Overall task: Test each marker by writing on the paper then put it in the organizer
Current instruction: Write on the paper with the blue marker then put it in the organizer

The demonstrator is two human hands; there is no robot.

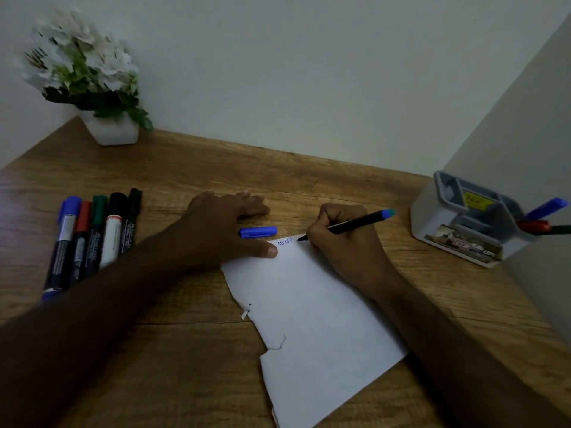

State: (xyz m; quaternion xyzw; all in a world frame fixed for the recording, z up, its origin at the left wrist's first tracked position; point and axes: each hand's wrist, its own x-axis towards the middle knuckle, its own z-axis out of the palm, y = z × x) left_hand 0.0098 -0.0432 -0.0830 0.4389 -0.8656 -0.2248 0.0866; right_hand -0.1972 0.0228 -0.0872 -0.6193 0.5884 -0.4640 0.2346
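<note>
A white sheet of paper (312, 319) with a torn left edge lies on the wooden desk (185, 168). My right hand (346, 245) grips a thin black marker with a blue end (358, 223), its tip touching the paper's top edge beside blue letters (285, 241). My left hand (225, 223) lies flat, its thumb pressing the paper's top left corner. The marker's blue cap (258, 232) lies on the desk by that hand. Several capped markers (92, 239) lie side by side at the left. A grey organizer (463, 217) at the right holds three markers (545, 217).
A white pot of white flowers (89, 81) stands in the far left corner. Walls close the desk at the back and on the right, just behind the organizer.
</note>
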